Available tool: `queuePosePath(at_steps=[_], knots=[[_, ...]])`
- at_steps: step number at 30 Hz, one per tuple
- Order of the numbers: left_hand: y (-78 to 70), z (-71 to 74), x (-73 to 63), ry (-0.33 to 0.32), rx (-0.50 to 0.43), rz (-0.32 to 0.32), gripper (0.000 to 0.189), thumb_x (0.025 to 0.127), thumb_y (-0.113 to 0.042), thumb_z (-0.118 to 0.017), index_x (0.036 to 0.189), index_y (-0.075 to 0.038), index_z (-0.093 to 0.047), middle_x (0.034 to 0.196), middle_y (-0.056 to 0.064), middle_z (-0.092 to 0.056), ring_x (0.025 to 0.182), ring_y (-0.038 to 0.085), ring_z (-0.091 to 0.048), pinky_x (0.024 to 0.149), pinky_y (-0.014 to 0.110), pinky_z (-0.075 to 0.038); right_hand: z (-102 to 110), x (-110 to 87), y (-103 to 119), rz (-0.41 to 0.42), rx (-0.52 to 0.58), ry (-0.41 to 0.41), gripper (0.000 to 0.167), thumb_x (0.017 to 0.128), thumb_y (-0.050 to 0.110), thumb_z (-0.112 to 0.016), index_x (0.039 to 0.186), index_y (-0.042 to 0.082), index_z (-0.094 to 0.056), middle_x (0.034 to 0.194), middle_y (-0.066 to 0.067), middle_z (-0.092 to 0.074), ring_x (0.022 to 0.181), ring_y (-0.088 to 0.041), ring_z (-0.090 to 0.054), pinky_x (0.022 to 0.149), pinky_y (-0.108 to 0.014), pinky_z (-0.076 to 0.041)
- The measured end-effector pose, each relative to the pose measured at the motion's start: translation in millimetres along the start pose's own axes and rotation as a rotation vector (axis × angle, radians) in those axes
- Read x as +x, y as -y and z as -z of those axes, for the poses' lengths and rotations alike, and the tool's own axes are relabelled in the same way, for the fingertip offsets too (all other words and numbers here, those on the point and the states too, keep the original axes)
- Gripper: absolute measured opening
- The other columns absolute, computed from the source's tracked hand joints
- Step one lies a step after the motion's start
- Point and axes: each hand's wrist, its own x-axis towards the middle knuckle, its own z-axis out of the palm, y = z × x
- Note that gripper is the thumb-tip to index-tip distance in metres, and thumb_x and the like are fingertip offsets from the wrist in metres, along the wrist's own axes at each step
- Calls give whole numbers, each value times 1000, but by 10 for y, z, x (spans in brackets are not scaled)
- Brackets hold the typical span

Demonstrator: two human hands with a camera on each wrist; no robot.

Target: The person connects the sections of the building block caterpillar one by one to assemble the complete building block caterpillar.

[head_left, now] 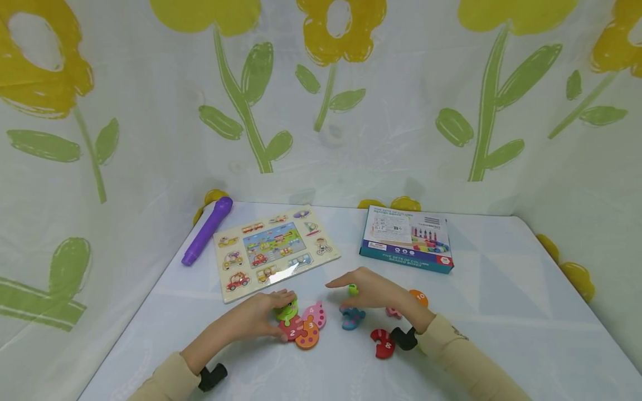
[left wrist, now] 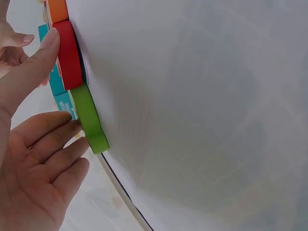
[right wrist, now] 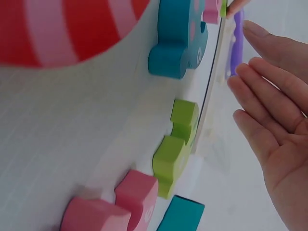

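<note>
Four joined puzzle pieces lie before my left hand [head_left: 251, 318]: a green smiling head [head_left: 287, 313], a red 2 [head_left: 288, 329], an orange 3 [head_left: 307, 337] and a pink 4 [head_left: 314, 316]. In the left wrist view, the left thumb rests on the edge of the red piece [left wrist: 70, 57], and the loosely extended fingers are at the green head [left wrist: 90, 118]. My right hand [head_left: 373, 288] hovers with extended fingers, holding nothing. Below it are a blue piece [head_left: 353, 319] and a small green piece [head_left: 353, 289], also showing as a light green piece [right wrist: 175, 149] in the right wrist view.
A red 8 piece [head_left: 384, 345], a pink piece [head_left: 394, 313] and an orange 10 piece [head_left: 418, 298] lie around the right wrist. Behind are a wooden vehicle puzzle board [head_left: 233, 231], a purple stick-like thing [head_left: 207, 233] and a teal-sided box [head_left: 406, 238].
</note>
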Motion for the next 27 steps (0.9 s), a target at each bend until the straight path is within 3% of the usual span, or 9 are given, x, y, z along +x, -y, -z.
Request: queuePosePath(at_steps=[15,27], knots=[[16,24,29,4,-19,-3,83,70,-38,-84,138,-4,-51,144,9,-46,135,26,-40,109,38,-36,70,-194,-98,32,-14,-42,47,84,14,-76,129,8,-63,128,-2,-63,121,-22,-56,99,-40,-49],[52,23,42,6,-17,-8,83,71,-39,-83,139,-5,-51,144,8,-47,135,24,-41,109,38,-37,162,-322,-139,-56,-20,-78,47,84,11,-76,129,9,-63,126,-3,-64,121,-22,-56,97,-42,-50]])
